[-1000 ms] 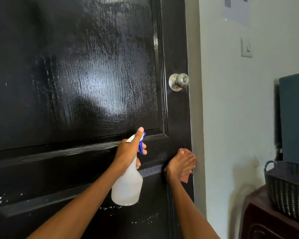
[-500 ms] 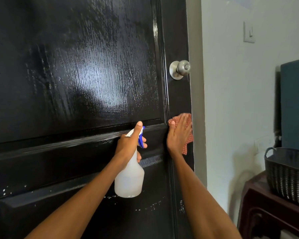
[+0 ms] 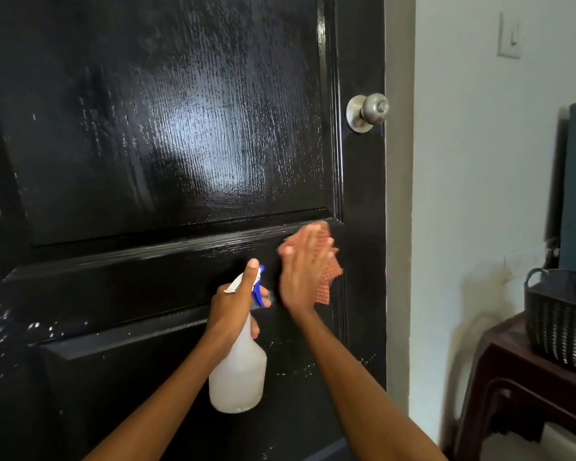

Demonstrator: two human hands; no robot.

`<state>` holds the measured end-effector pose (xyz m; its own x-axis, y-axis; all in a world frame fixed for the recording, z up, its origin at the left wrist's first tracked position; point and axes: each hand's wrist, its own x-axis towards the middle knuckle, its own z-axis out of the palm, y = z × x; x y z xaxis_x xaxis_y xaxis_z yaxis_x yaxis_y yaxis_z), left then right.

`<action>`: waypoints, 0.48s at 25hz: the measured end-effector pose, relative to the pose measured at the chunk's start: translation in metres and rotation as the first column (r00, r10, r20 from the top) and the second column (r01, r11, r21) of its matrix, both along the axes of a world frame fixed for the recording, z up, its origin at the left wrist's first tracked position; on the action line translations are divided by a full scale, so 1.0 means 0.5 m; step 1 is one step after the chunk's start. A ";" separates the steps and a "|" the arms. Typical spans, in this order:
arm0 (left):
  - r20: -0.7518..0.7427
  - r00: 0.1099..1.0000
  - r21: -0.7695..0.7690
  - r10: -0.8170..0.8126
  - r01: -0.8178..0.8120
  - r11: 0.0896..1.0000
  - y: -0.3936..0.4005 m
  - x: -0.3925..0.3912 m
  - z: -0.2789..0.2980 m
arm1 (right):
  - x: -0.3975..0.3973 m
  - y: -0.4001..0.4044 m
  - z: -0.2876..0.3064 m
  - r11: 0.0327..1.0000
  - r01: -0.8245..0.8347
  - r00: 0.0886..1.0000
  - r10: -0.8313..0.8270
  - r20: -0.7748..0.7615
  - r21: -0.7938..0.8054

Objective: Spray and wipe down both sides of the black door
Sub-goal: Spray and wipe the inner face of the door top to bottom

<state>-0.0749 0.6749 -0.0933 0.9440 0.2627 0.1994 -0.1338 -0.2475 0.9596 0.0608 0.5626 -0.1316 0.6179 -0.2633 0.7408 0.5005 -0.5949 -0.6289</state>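
The glossy black door (image 3: 167,128) fills the left and middle of the view, its upper panel shining wet. A silver knob (image 3: 368,111) sits near its right edge. My left hand (image 3: 235,302) grips the neck of a translucent white spray bottle (image 3: 238,374) with a blue trigger, thumb up along the head. My right hand (image 3: 305,267), blurred by motion, presses a red checked cloth (image 3: 328,281) flat against the door's middle rail with straight fingers, just right of the bottle. White droplets speckle the lower panel.
A grey door frame (image 3: 398,227) and a pale wall with a light switch (image 3: 509,36) lie to the right. A dark woven basket (image 3: 561,317) stands on a dark wooden side table (image 3: 512,371) at the right edge, a teal panel behind it.
My right hand has carried the cloth up the door's right stile, then left onto the middle rail. The left hand and bottle have stayed about where they were.
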 end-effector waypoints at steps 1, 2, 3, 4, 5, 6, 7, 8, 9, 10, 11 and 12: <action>-0.004 1.000 0.003 0.017 -0.017 1.000 0.014 -0.005 -0.010 | -0.018 0.035 -0.010 0.987 -0.018 0.997 0.030 0.072 -0.162; -0.004 0.999 0.012 0.033 -0.033 0.999 0.027 -0.008 -0.019 | -0.034 0.052 -0.020 0.957 -0.029 0.989 0.069 0.128 -0.289; -0.004 0.999 0.018 0.041 -0.041 0.999 0.035 -0.012 -0.026 | -0.034 0.042 -0.026 0.920 -0.029 0.978 0.107 0.179 -0.390; -0.005 0.999 0.016 0.041 -0.041 0.999 0.040 -0.014 -0.030 | -0.019 0.015 -0.031 0.893 -0.012 0.965 0.127 0.227 -0.450; -0.010 0.999 0.009 0.040 -0.040 0.999 0.042 -0.016 -0.032 | -0.002 -0.017 -0.037 0.885 0.018 0.964 0.109 0.244 -0.466; -0.019 0.999 0.003 0.041 -0.041 0.999 0.040 -0.017 -0.033 | 0.020 -0.052 -0.046 0.902 0.043 0.975 0.056 0.215 -0.430; -0.031 0.999 0.001 0.042 -0.042 0.999 0.037 -0.018 -0.033 | 0.042 -0.091 -0.056 0.939 0.075 0.989 -0.026 0.148 -0.337; -0.039 0.998 0.006 0.041 -0.041 0.999 0.033 -0.018 -0.033 | 0.063 -0.129 -0.068 0.977 0.109 0.993 -0.101 0.053 -0.183; -0.044 0.998 0.009 0.038 -0.037 0.999 0.028 -0.017 -0.034 | 0.077 -0.166 -0.080 0.990 0.144 0.987 -0.144 -0.069 -0.008; -0.043 0.998 0.010 0.035 -0.035 0.999 0.025 -0.017 -0.036 | 0.082 -0.192 -0.086 0.975 0.154 0.972 -0.120 -0.203 0.161; -0.042 0.999 0.011 0.034 -0.034 0.999 0.022 -0.017 -0.036 | 0.081 -0.208 -0.082 0.943 0.147 0.950 -0.050 -0.308 0.299; -0.042 0.998 0.013 0.037 -0.036 0.999 0.019 -0.017 -0.035 | 0.075 -0.212 -0.072 0.907 0.135 0.933 0.019 -0.360 0.399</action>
<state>-0.0835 0.6846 -0.1108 0.9415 0.2949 0.1630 -0.0840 -0.2631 0.9611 0.0983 0.4567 -0.1677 0.7886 -0.5385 0.2970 0.1758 -0.2654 -0.9480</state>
